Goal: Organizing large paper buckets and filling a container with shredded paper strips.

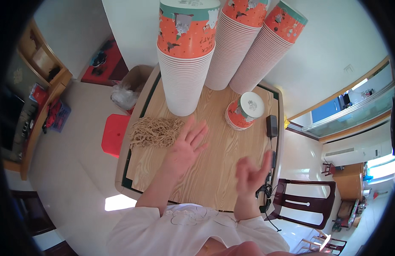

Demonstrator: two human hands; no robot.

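The left hand [188, 147] spreads wide and empty just beside the heap of tan strands [152, 133] near the table's [219, 170] left edge. The right hand [251, 173] blurs; I can't tell its grip. Bare wood stretches between them toward the short cup stack [236, 116].

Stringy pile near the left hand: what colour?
The stringy pile is tan; it shows best in the head view.
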